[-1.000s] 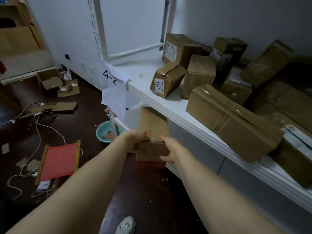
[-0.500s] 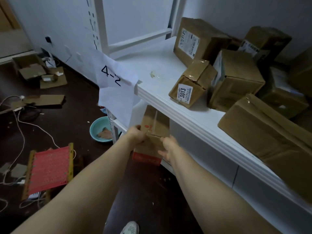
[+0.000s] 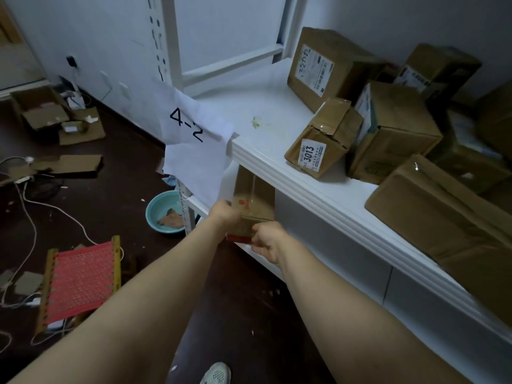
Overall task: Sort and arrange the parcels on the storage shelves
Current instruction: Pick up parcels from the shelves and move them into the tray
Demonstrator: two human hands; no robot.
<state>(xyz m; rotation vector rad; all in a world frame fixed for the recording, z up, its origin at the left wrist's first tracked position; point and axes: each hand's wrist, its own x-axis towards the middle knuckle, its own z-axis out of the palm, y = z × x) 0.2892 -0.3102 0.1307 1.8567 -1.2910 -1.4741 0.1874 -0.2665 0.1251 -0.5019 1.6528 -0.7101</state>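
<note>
A brown cardboard parcel (image 3: 253, 199) with a red bottom band stands on the lower shelf, half under the white upper shelf (image 3: 277, 164). My left hand (image 3: 225, 213) grips its left side and my right hand (image 3: 267, 241) grips its near right corner. Up on the white shelf lie several brown parcels, among them a small one labelled 3013 (image 3: 322, 138), a large labelled box (image 3: 324, 65) behind it and a long box (image 3: 440, 212) at the right.
A paper sign reading 4-2 (image 3: 194, 139) hangs from the shelf corner. On the dark floor lie a teal bowl (image 3: 163, 213), a red mesh stool (image 3: 80, 278), white cables (image 3: 30, 206) and cardboard scraps (image 3: 55, 115). My shoe (image 3: 217, 374) shows below.
Both hands have pushed the parcel farther in under the upper shelf. The view has moved closer to the shelf.
</note>
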